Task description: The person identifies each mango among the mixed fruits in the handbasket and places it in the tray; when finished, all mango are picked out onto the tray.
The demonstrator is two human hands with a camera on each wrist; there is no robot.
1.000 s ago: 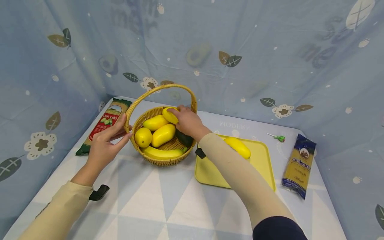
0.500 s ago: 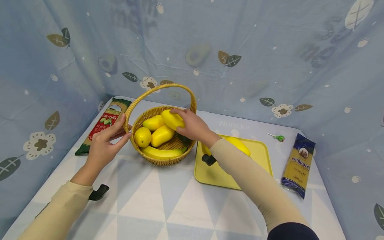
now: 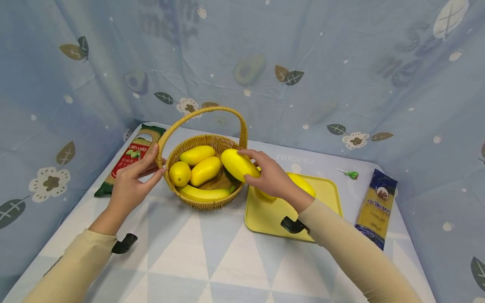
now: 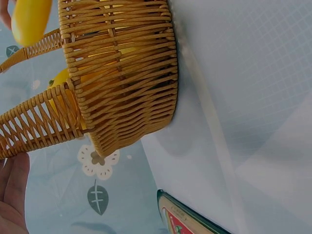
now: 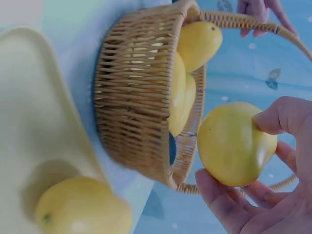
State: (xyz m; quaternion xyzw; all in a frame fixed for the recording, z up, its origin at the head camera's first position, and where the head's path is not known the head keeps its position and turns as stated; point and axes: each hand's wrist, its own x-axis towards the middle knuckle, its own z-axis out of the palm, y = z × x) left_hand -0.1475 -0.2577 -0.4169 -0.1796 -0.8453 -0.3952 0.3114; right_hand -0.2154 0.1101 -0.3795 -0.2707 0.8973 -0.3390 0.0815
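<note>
My left hand (image 3: pixel 130 179) grips the wicker basket (image 3: pixel 206 205) low on the left side of its arched handle (image 3: pixel 212 108). Over the basket's right rim, my right hand (image 3: pixel 274 179) holds a yellow mango (image 3: pixel 238 163) between thumb and fingers; the right wrist view shows the same mango (image 5: pixel 234 144) end-on. Inside the basket lie two more mangoes (image 3: pixel 206 170), a round yellow fruit (image 3: pixel 180 173), a banana (image 3: pixel 204 194) and a dark green item mostly hidden. On the yellow tray (image 3: pixel 265 221) rests a mango (image 3: pixel 303 185), with another yellow fruit (image 3: pixel 267 195) partly behind my right hand.
Behind my left hand lies a green and red Olivoilà packet (image 3: pixel 132 155). A lollipop (image 3: pixel 352 174) and a blue and gold pasta packet (image 3: pixel 377 206) lie to the tray's right. Patterned curtains (image 3: pixel 303 101) enclose the table.
My right hand has lifted the mango out of the basket's back right part and carried it rightward and nearer, over the rim. My left hand stays on the handle.
</note>
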